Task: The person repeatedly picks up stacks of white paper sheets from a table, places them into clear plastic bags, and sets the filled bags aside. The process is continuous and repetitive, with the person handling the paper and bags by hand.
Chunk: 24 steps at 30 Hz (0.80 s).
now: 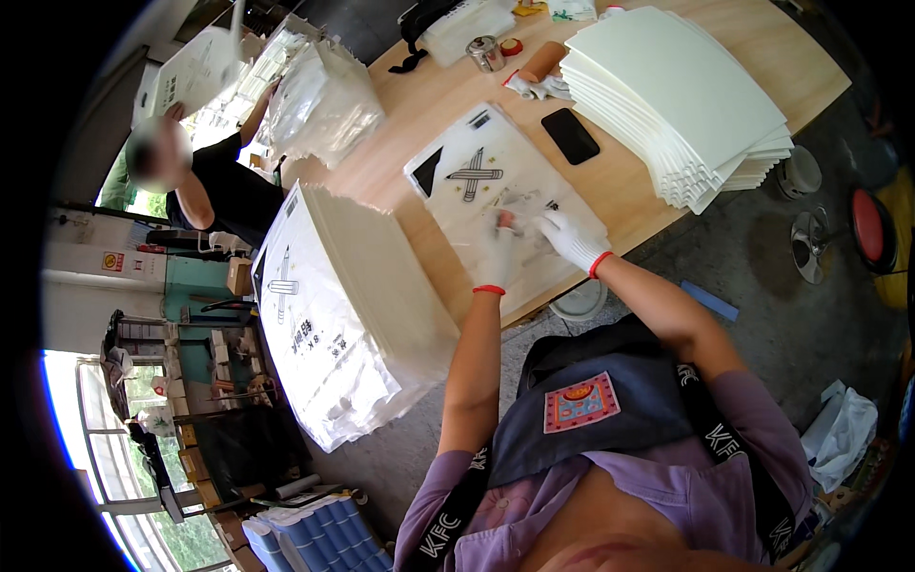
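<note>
A flat clear plastic bag (459, 212) with a black pencil print lies on the wooden table in front of me, with pale sheet-like contents inside. My left hand (496, 255), in a white knit glove with a red cuff, is over the bag's near part and smeared by motion. A small reddish patch shows at its fingertips; I cannot tell what it is. Close beside it, my right hand (572, 240), gloved the same way, has its fingers bent together on the bag's crumpled plastic near the edge closest to me.
Left of me stands a tall stack of filled printed bags (329, 315). White sheets (672, 91) are piled at the right, beside a black phone (570, 135). Farther back are a metal pot (485, 53) and spare gloves (537, 88). Another person (224, 181) works at far left.
</note>
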Tool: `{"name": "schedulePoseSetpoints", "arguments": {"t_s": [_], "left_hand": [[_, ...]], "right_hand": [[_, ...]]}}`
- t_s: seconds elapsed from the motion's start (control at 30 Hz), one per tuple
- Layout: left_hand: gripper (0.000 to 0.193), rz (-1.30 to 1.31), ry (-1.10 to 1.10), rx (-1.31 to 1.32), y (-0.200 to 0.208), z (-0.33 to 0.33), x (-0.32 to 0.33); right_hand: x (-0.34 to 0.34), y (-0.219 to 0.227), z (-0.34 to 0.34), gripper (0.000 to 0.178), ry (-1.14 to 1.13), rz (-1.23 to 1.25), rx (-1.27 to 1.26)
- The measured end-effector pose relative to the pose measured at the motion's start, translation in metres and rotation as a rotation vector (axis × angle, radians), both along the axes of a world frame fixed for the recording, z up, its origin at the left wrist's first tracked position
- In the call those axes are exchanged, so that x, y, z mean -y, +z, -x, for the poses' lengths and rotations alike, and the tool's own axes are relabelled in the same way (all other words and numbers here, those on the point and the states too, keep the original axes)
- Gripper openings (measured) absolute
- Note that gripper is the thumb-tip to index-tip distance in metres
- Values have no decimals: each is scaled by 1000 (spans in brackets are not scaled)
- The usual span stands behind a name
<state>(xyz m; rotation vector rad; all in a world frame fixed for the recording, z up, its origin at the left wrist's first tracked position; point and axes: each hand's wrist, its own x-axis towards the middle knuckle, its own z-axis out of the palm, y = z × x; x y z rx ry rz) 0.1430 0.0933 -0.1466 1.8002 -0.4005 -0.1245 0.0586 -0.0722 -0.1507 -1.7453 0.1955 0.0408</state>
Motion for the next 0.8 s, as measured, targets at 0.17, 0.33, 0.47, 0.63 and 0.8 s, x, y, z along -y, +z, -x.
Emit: {"name": "schedulePoseSetpoints", "arguments": {"t_s": [0.17, 0.33, 0.47, 0.63, 0.8], "left_hand": [[9, 676, 17, -249, 101, 22, 10], [9, 71, -83, -211, 110, 45, 34], [9, -40, -341, 374, 130, 94, 92], [15, -205, -703, 442, 152, 175, 86], [5, -98, -366, 325, 109, 125, 104]], "right_hand": [[63, -27, 39, 39, 131, 754, -117], [52, 72, 54, 27, 165, -141, -275], [33, 60, 24, 19, -9, 515, 425], [27, 27, 49, 18, 258, 889, 44], [78, 82, 87, 16, 290, 1051, 33]]}}
